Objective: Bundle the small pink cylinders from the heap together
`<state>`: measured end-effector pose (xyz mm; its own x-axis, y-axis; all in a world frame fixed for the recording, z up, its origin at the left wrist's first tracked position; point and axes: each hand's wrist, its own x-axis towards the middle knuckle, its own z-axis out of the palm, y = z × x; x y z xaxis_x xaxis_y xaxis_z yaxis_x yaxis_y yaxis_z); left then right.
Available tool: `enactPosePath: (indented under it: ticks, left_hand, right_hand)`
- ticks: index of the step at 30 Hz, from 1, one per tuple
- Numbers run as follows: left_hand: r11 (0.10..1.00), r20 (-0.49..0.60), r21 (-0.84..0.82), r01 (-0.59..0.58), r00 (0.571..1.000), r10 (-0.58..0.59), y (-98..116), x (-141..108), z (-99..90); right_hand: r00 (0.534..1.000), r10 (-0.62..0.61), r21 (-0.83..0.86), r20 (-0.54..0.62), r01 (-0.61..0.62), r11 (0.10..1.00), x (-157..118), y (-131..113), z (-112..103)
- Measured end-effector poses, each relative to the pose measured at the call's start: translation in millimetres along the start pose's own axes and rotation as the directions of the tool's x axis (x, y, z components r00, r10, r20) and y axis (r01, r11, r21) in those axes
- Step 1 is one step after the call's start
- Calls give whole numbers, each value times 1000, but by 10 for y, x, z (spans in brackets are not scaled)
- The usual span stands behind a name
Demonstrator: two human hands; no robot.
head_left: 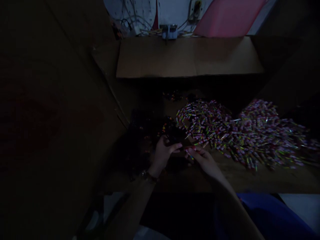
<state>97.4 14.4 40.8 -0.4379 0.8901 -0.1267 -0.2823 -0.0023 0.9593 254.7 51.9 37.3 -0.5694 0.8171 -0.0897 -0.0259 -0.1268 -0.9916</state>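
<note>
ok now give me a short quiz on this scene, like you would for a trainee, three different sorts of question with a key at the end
1. True or false: the wristband is on the same arm as the left hand.
2. Which is at the fingertips of the right hand?
a) a hammer
b) a small red piece
c) a green bottle
3. Fill in: the large multicoloured pile spreads out toward the person's ____ side.

Key: 1 true; 2 b; 3 right
</note>
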Motion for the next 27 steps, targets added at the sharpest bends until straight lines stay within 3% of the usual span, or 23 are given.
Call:
enactPosePath:
  ticks: [8, 16, 21, 27]
  left_hand:
    - [997, 56, -70, -7, 998, 11, 82, -126, 54]
    - [997, 29, -68, -25, 999, 27, 52, -152, 12]
    - [998, 71, -38, -56, 996, 59, 39, -184, 0]
    - [996, 99, 15, -87, 991, 85, 19, -204, -22]
  right_hand:
    - [987, -6, 13, -161, 8, 1000, -136, 51, 49]
    - [949, 27, -13, -313, -33, 999, -185, 40, 102]
    - [960, -88, -100, -267, 64, 993, -182, 81, 123]
    - [975, -70, -78, -213, 55, 995, -213, 117, 119]
